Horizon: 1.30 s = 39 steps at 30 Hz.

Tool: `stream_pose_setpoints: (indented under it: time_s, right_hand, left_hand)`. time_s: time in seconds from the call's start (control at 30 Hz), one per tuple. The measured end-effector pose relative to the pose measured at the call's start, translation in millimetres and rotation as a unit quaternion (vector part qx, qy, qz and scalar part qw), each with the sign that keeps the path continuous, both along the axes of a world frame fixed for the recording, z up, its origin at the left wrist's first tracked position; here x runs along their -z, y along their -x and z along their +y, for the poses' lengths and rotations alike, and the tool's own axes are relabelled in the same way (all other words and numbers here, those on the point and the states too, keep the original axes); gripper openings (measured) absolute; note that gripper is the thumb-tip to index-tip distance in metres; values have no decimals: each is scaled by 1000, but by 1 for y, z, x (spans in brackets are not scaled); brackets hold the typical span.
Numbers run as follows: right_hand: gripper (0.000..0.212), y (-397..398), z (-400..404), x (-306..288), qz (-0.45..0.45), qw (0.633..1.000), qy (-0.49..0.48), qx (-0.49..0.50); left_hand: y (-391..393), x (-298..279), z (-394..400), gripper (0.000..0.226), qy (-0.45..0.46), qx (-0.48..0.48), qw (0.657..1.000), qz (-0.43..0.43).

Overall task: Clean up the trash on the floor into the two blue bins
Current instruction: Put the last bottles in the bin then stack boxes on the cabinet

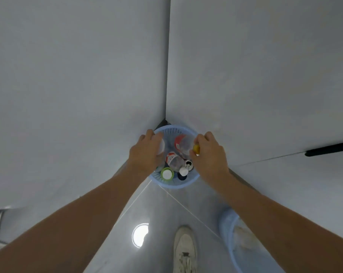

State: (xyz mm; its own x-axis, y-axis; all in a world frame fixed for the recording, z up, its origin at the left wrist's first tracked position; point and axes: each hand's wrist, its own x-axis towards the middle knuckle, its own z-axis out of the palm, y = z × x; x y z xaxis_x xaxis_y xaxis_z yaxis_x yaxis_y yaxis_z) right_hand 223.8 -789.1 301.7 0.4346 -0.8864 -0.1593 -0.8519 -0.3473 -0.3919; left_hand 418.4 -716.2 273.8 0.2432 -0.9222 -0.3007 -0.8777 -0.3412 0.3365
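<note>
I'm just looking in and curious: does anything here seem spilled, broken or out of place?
Nothing stands out. The blue bin in the corner holds bottles and a can lying jumbled, as trash would. Both hands are over it: the right hand holds something yellow, the left hand something pale. No spill shows on the floor.

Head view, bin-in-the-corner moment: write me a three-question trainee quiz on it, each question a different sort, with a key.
1. True or false: the blue bin in the corner is empty.
2. Multiple choice: what does the right hand hold over that bin? A) a small yellow item B) a green cup C) a newspaper
3. Fill in: the second blue bin stands on the floor under the person's ____ forearm.

Key
1. False: it holds clear plastic bottles with red labels, a can and a green-rimmed container.
2. A. The left hand grips a whitish object, hard to identify.
3. right
</note>
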Motion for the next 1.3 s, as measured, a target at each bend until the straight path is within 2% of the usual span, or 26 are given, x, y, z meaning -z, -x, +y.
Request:
stream_pose_setpoints:
  time_s: [0.23, 0.47, 0.53, 0.67, 0.83, 0.97, 1.1, 1.3]
  right_hand:
    - [48, -2, -1, 47, 37, 997, -47, -48]
    - [78, -5, 0, 53, 39, 990, -113, -79]
    - [79, -10, 1, 48, 52, 989, -104, -89]
    - [61, -26, 11, 22, 62, 991, -34, -114]
    - [27, -46, 57, -39, 20, 993, -20, -112]
    - [27, -61, 122, -109, 40, 988, -6, -147]
    - [42, -94, 200, -180, 44, 982, -15, -181]
    - [34, -188, 316, -262, 8, 968, 4, -252]
  left_hand:
    - [13, 58, -16, 61, -22, 83, 993, -85]
    - [15, 74, -5, 61, -28, 44, 998, -45]
    - [11, 65, 1, 62, -18, 39, 999, -30]
    - [1, 26, 27, 62, 11, 26, 1000, 7]
    - [-16, -51, 86, 48, 38, 0, 998, 42]
    - [-33, -126, 159, 51, 50, -15, 997, 58]
    - [-62, -193, 246, 51, 73, -28, 994, 72]
    - [-143, -269, 388, 47, 106, -104, 987, 60]
